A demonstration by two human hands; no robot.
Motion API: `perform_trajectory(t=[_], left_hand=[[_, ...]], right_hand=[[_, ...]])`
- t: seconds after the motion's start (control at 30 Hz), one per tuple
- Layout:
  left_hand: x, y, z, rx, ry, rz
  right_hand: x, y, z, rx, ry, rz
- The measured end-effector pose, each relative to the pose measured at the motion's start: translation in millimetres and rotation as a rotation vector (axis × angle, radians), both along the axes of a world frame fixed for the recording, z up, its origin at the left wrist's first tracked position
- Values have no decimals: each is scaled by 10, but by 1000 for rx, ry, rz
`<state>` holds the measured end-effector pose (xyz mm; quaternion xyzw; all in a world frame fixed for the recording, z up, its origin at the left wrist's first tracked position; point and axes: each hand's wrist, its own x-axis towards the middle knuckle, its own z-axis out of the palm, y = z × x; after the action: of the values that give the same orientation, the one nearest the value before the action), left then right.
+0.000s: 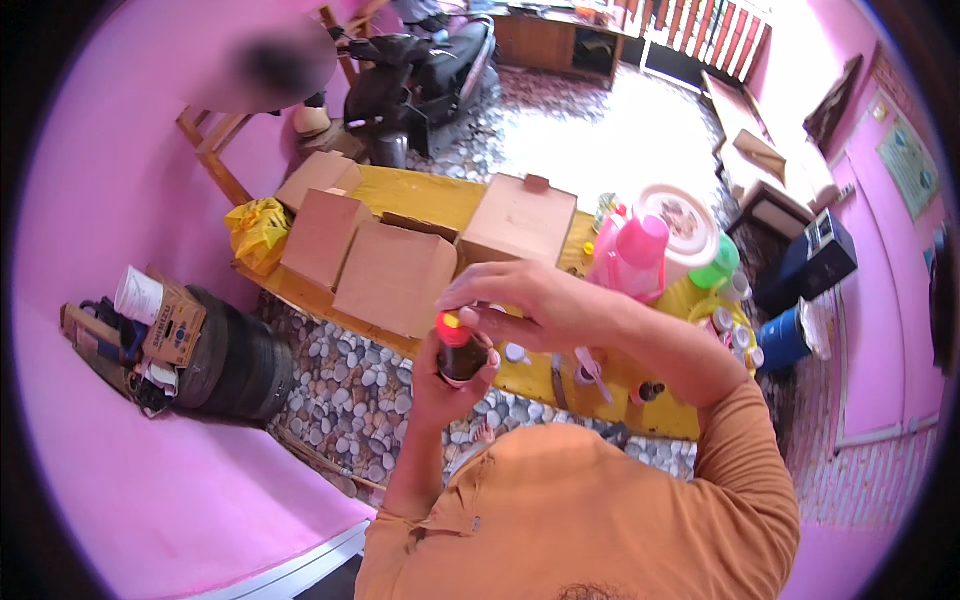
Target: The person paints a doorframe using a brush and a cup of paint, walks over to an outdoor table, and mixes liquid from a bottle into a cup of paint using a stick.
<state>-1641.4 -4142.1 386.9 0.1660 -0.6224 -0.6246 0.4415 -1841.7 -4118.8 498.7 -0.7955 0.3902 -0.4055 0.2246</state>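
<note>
My left hand [440, 390] is closed round a dark bottle [462, 360] with a red and yellow cap [452, 328], held upright over the near edge of the yellow table [520, 385]. My right hand [500, 305] reaches over from the right, its fingers curved over the bottle's top and thumb against the cap. Beside them on the table are a small white lidded jar [516, 353], a knife-like tool [558, 385], a pale pink spoon-like utensil [600, 385] and a small dark bottle [652, 391].
Cardboard boxes [390, 285] and a yellow bag [258, 235] cover the table's left. A pink container [628, 270], green bottle [714, 265] and several jars stand right. A scooter [420, 85] is beyond, a black drum [240, 360] left, a blue bucket [785, 338] right.
</note>
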Motion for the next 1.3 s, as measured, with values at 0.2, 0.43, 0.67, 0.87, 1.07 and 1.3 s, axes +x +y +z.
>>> perform_trajectory(t=[0.2, 0.43, 0.67, 0.87, 1.07, 1.3], left_hand=[[-63, -5, 9, 101, 133, -198], [-65, -82, -107, -61, 152, -233], [-73, -34, -175, -91, 243, -124], [126, -31, -238, -119, 247, -49], [492, 136, -254, -11, 123, 113], [685, 177, -294, 11, 114, 124]], right_hand=[[-307, -126, -8, 355, -126, 176], [-707, 363, 12, 333, 133, -129], [-630, 781, -1797, 831, 341, -496], [-500, 81, -3717, 353, 711, -806], [-784, -281, -4379, 26, 781, -668], [-896, -360, -4047, -11, 1044, -542]])
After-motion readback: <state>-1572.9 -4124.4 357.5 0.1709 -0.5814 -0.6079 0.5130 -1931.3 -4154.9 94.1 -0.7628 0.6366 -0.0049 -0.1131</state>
